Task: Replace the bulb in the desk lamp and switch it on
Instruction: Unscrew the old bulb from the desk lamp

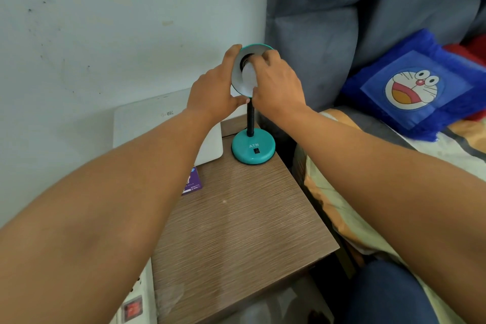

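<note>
A teal desk lamp stands at the back of a wooden bedside table (pixel 244 218). Its round base (pixel 253 150) carries a black switch (pixel 256 151), and a black flexible neck (pixel 249 121) rises to the teal shade (pixel 238 79), which is tilted toward me. My left hand (pixel 213 92) grips the shade's left rim. My right hand (pixel 278 84) is closed around a white bulb (pixel 248 77) that sits at the dark socket inside the shade. How deep the bulb's base sits in the socket is hidden by my fingers.
A white flat box (pixel 147 121) leans at the table's back left, with a small purple carton (pixel 193 181) in front of it. A bed with a grey headboard (pixel 328 34) and a blue cartoon cushion (pixel 415 84) lies to the right. A white power strip (pixel 134 302) sits low left.
</note>
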